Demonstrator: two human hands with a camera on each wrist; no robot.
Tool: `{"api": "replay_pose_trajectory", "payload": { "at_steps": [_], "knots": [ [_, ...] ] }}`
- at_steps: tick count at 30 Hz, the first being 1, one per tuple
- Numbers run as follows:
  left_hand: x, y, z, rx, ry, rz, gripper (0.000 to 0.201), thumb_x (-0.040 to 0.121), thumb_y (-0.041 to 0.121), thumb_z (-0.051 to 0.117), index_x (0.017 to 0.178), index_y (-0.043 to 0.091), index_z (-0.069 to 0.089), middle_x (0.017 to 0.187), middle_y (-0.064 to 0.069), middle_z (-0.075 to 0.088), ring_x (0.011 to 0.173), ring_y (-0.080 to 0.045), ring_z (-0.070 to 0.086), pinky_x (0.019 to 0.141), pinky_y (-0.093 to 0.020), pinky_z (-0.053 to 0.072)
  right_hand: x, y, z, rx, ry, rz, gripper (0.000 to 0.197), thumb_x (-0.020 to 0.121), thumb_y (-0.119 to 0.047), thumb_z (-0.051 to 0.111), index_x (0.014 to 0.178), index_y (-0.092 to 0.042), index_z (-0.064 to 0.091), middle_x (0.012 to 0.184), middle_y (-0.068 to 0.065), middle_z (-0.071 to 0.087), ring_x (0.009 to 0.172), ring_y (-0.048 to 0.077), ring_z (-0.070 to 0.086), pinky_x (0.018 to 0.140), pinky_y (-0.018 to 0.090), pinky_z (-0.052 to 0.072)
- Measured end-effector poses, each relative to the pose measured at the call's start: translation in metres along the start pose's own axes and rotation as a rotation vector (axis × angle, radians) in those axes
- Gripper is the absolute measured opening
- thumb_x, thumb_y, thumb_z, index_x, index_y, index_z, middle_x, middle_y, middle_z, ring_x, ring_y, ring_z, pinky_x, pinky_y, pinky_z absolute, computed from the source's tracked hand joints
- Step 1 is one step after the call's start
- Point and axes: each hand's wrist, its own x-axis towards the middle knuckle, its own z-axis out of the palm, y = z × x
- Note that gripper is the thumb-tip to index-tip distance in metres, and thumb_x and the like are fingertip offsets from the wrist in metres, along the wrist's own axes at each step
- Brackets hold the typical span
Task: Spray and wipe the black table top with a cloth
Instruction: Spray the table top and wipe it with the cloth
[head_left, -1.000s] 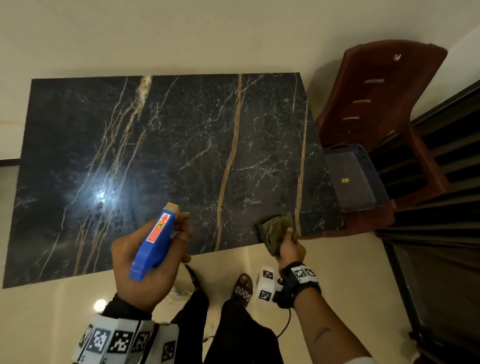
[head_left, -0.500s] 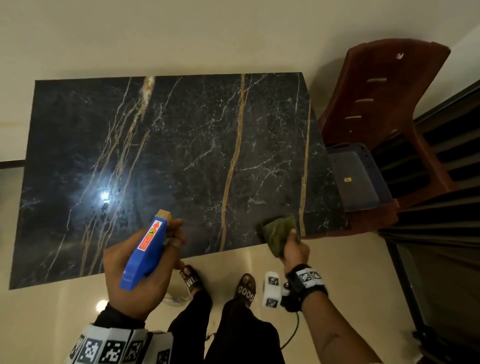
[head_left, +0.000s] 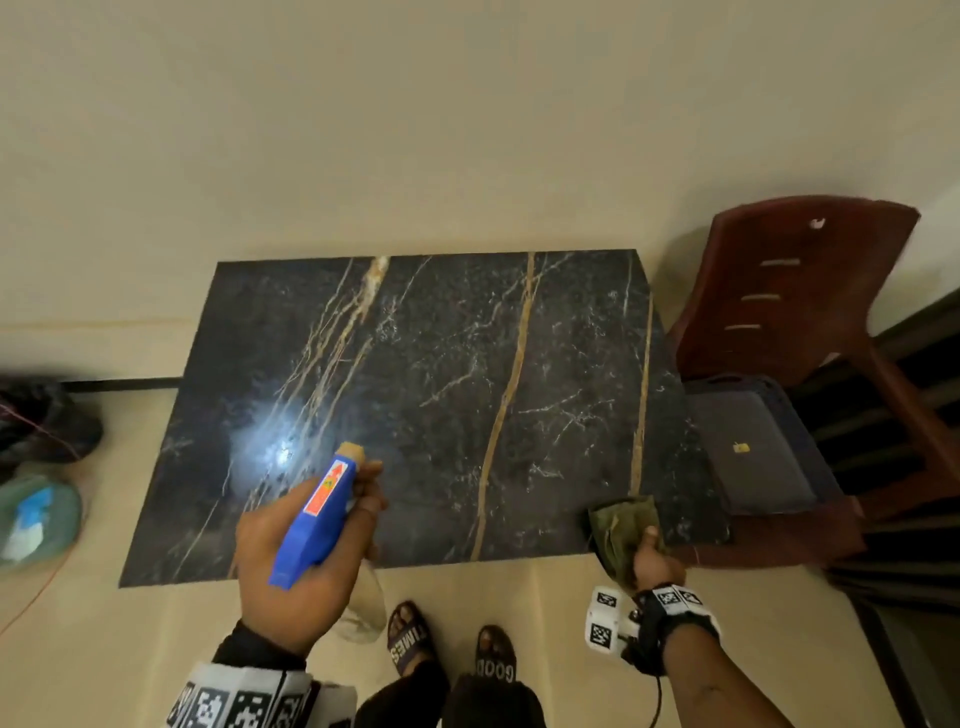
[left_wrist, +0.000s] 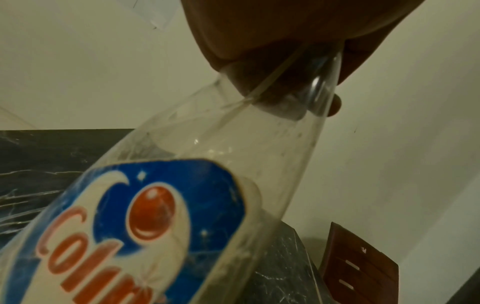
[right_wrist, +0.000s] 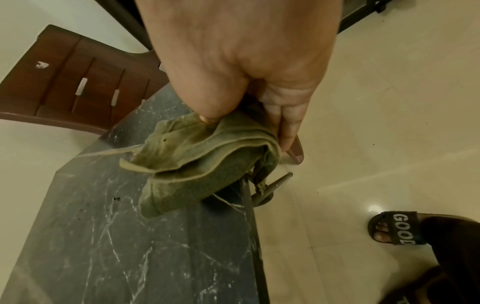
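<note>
Spray bottle (head_left: 314, 519) — clear body, blue head, label reading "Colin" in part (rest cut off) — gripped by left hand (head_left: 291, 566) over the black table top's (head_left: 415, 395) near edge. Olive cloth (head_left: 621, 530) — bunched in right hand's (head_left: 652, 561) curled fingers at the near right corner. Sandals (head_left: 496, 662) read "GOOD", "TIMES".

The person's left forearm (head_left: 254, 675) wears a dark sleeve under a white band printed with black square code markers. The right wrist (head_left: 670, 618) carries a black strap with the same white-and-black markers, and a small white block, also marked, juts from the strap on the side toward the feet; a thin black cable hangs below the strap. The right forearm is bare. Dark trousers (head_left: 467, 701) cover the legs. Each foot wears a black slide sandal (head_left: 496, 657) lettered in white, one reading "GOOD".
</note>
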Motion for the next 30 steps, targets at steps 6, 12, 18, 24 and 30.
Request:
{"api": "replay_pose_trajectory", "payload": {
  "at_steps": [6,12,18,24,30],
  "knots": [
    [-0.013,0.011,0.014,-0.038,0.05,0.026,0.025,0.083,0.034,0.067,0.106,0.024,0.073,0.089,0.004,0.076,0.053,-0.024,0.068,0.049,-0.035,0.058,-0.016,-0.002,-0.002,0.002,-0.021,0.029,0.069,0.106,-0.047,0.034,0.143,0.011,0.039,0.149,0.032,0.039,0.132,0.047,0.044,0.106,0.044,0.036],
    [-0.032,0.005,0.019,-0.057,0.102,0.044,0.024,0.086,0.035,0.067,0.108,0.043,0.074,0.087,0.006,0.075,0.058,-0.025,0.07,0.049,-0.037,0.059,-0.039,0.028,0.051,0.166,-0.185,-0.016,0.059,0.096,-0.053,0.054,0.125,-0.002,0.057,0.14,0.028,0.053,0.12,0.046,0.055,0.105,0.053,0.045],
    [-0.035,0.001,0.003,-0.042,0.138,0.017,0.024,0.086,0.035,0.067,0.11,0.038,0.074,0.09,0.008,0.076,0.059,-0.022,0.07,0.051,-0.034,0.059,-0.032,0.071,0.127,0.231,-0.483,0.01,0.043,0.085,-0.047,0.072,0.098,-0.007,0.066,0.106,0.017,0.072,0.094,0.036,0.069,0.085,0.056,0.058],
    [-0.026,-0.008,-0.031,-0.057,0.168,0.017,0.024,0.085,0.034,0.067,0.108,0.037,0.074,0.089,0.004,0.075,0.06,-0.023,0.07,0.05,-0.031,0.058,-0.067,0.033,0.101,0.472,-0.323,0.164,0.056,0.096,-0.047,0.06,0.132,-0.004,0.053,0.131,0.019,0.06,0.118,0.042,0.058,0.076,0.05,0.055],
    [-0.012,-0.019,-0.062,-0.073,0.126,0.02,0.026,0.085,0.038,0.068,0.108,0.049,0.073,0.09,0.004,0.075,0.068,-0.023,0.072,0.051,-0.028,0.059,-0.109,0.038,0.138,0.445,-0.263,0.147,0.052,0.097,-0.043,0.059,0.127,0.0,0.054,0.128,0.023,0.059,0.116,0.044,0.058,0.08,0.052,0.055]
  ]
}}
